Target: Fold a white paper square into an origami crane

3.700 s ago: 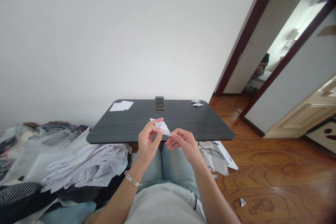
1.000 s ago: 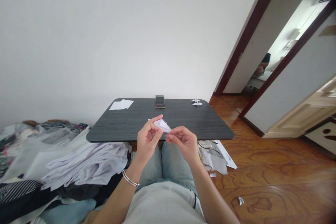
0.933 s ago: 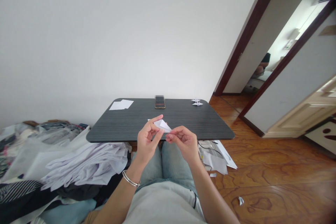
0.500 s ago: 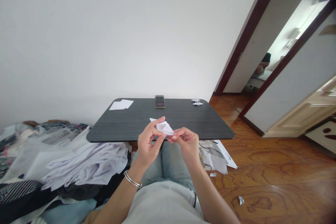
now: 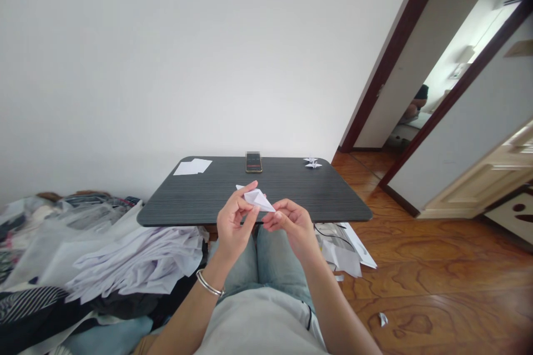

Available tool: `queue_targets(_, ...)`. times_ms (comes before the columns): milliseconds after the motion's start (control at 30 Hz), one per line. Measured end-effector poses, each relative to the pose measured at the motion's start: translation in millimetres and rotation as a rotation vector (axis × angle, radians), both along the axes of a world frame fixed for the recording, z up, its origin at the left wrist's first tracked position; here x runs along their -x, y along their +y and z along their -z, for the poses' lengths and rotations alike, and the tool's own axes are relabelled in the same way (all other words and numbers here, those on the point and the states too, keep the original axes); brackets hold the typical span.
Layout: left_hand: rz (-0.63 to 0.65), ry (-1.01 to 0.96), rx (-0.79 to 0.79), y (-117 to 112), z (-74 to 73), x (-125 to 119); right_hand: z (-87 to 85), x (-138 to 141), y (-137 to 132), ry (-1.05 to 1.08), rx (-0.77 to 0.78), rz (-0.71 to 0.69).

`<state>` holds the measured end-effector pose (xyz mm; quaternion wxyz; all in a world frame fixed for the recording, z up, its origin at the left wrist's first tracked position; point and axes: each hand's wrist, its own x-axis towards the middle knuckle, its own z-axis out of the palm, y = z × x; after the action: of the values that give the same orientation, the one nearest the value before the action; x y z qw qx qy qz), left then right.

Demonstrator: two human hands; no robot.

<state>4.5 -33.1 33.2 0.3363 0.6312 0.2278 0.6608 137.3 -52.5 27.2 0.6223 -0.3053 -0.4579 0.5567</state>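
Observation:
A small folded piece of white paper (image 5: 259, 199), pointed at both ends, is held up above the near edge of the dark table. My left hand (image 5: 235, 219) is closed on its left part, fingers behind and thumb below. At the paper's right tip, my right hand (image 5: 293, 224) has thumb and forefinger pinched on the point. Two white folded paper cranes (image 5: 313, 165) sit at the table's back right corner. Flat white paper sheets (image 5: 192, 167) lie at the back left.
A phone (image 5: 254, 162) leans at the back middle of the table (image 5: 208, 194), near the wall. Heaped clothes (image 5: 141, 258) lie on the left. Papers and a cable (image 5: 341, 249) are below the table's right side. A paper scrap (image 5: 383, 319) lies on the wooden floor.
The folded paper and both hands have shifted slightly left. My right hand has turned a little, with its fingers still at the paper's right tip.

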Motion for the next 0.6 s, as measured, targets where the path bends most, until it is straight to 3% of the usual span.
queue_targets(133,0.005,0.04,0.008,-1.0,0.5,0.3,1.1,-2.2,2.0,-0.04,0.041,-0.069)
queue_targets(600,0.158,-0.036,0.106,-1.2,-4.4,0.1,2.0,-4.2,1.6,-0.111,-0.066,-0.023)
